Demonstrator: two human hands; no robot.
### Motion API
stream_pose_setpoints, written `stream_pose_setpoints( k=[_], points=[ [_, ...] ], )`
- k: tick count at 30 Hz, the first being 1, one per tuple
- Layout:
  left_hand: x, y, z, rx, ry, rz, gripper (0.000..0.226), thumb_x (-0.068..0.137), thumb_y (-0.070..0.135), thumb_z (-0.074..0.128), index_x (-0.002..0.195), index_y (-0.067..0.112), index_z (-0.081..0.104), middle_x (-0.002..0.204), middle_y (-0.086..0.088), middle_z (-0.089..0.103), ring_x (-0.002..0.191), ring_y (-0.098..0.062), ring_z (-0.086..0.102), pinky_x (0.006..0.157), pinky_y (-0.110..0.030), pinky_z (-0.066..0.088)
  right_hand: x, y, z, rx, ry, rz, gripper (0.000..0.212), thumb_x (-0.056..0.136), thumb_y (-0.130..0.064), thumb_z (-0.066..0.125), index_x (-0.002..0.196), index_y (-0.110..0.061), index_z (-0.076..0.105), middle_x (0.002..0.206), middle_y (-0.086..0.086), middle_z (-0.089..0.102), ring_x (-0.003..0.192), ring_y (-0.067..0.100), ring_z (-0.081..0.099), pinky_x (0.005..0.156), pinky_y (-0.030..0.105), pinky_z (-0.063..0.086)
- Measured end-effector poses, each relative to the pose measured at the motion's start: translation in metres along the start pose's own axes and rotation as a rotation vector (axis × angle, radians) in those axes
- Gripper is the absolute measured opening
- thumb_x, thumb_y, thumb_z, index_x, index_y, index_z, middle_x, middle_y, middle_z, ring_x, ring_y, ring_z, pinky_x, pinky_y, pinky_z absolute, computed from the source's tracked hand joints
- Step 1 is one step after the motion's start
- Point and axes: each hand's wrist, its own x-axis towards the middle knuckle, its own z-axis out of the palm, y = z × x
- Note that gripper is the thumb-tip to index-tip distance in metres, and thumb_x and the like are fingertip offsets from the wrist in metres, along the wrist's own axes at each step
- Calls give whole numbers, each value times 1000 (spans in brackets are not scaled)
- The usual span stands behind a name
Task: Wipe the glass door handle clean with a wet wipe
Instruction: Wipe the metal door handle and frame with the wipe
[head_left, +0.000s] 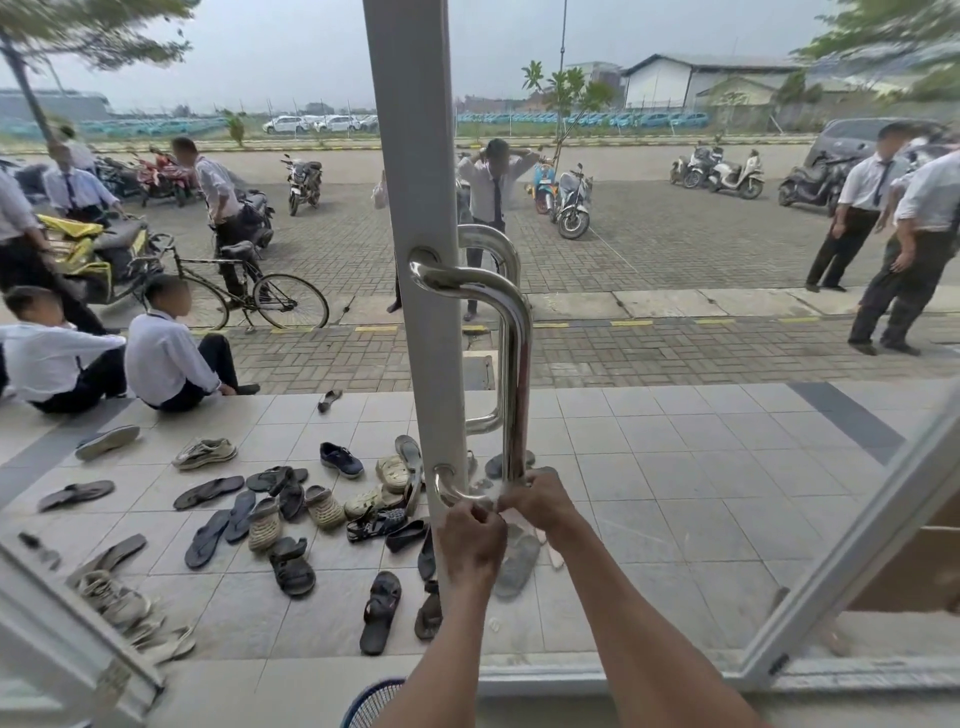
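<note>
Left hand (471, 538): reaching up from the bottom of the view, fingers curling closed and pinching one end of the wet wipe (497, 500) just below the lower bend of the handle.
Right hand (540, 501): sitting just to the right of the left one, fingers closing on the other end of the wipe, right at the foot of the handle's upright bar.
Wet wipe: a small pale scrap, mostly hidden between the two hands and touching the lower curve of the handle; whether it is wrapping fully around the bar cannot be told.
Door handle (514, 358): a polished steel tube, standing upright on the white door frame (415, 208), bending into the frame at top and bottom; a matching handle is showing through the glass behind it.
Bottom edge: a round blue mesh object (371, 701) is peeking in beside the left forearm.
Tiled porch (675, 493): lying beyond the glass, with a scatter of sandals and shoes (291, 514) spreading left of the frame.
Seated people (104, 353): two in white shirts are sitting at the porch edge, far left.
Bicycle (249, 291): standing on the brick paving behind them.
Yard: people in white shirts are standing about, right and centre, with parked motorbikes (571, 208) further back.
Distance: rows of cars, a white building (691, 83) and grey sky.
</note>
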Motion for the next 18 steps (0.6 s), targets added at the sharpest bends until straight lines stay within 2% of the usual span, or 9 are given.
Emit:
stream_pose_setpoints(
  k=[2, 4, 5, 7, 9, 11, 13, 15, 18],
  points=[
    [-4, 3, 10, -420, -97, -421, 11, 66, 19, 67, 62, 10, 70, 61, -6, 72, 61, -23, 71, 68, -38, 62, 17, 8, 0, -29, -59, 40, 57, 27, -27, 67, 80, -11, 76, 88, 9, 75, 87, 26, 70, 73, 46, 59],
    [-13, 13, 14, -712, -262, -582, 9, 66, 3, 59, 58, 5, 62, 57, -9, 66, 58, -24, 67, 59, -30, 59, 36, 21, 2, -36, -102, 87, 56, 35, -21, 66, 90, -11, 74, 94, 12, 74, 86, 25, 69, 64, 38, 58],
    [-18, 18, 14, -788, -317, -596, 14, 70, -4, 53, 60, 4, 58, 56, -10, 62, 60, -24, 65, 57, -27, 56, 42, 25, 2, -34, -100, 107, 51, 45, -22, 67, 95, -13, 72, 96, 9, 74, 86, 22, 70, 63, 35, 59],
    [-23, 30, 10, -901, -390, -605, 20, 77, -11, 47, 67, 2, 57, 52, -8, 57, 61, -24, 61, 62, -29, 54, 43, 27, 0, -8, -83, 84, 41, 61, -32, 65, 98, -16, 71, 93, 3, 75, 85, 19, 72, 67, 36, 62],
    [-21, 35, 12, -986, -414, -640, 15, 81, -9, 49, 74, 1, 58, 55, -9, 56, 57, -21, 57, 63, -29, 56, 29, 16, -4, 5, -76, 37, 33, 73, -33, 61, 95, -12, 73, 87, 5, 75, 79, 18, 71, 64, 34, 59],
    [-19, 35, 11, -1069, -417, -703, 5, 85, 0, 60, 80, 0, 61, 61, -11, 61, 58, -21, 60, 57, -27, 58, 6, -2, -10, 3, -70, 2, 29, 81, -27, 58, 90, -3, 74, 80, 12, 74, 69, 18, 66, 61, 34, 52],
    [-16, 31, 13, -1192, -416, -764, 12, 87, 9, 68, 82, -2, 65, 66, -14, 68, 62, -22, 66, 56, -26, 61, -3, -10, -15, -2, -65, -5, 25, 83, -21, 60, 79, 1, 71, 75, 15, 71, 65, 19, 60, 59, 33, 47],
    [-15, 31, 13, -1314, -426, -785, 14, 89, 12, 69, 86, -2, 67, 70, -15, 71, 62, -20, 70, 60, -27, 60, -12, -19, -21, -11, -48, 7, 25, 82, -14, 62, 58, -5, 61, 64, 13, 58, 62, 20, 51, 58, 34, 39],
    [-15, 34, 19, -1457, -382, -817, 11, 94, 8, 62, 89, 0, 66, 67, -11, 70, 51, -14, 68, 55, -24, 59, -20, -30, -28, -24, -14, 4, 30, 82, -10, 62, 53, -14, 54, 58, 9, 51, 58, 19, 48, 56, 29, 36]
  ],
)
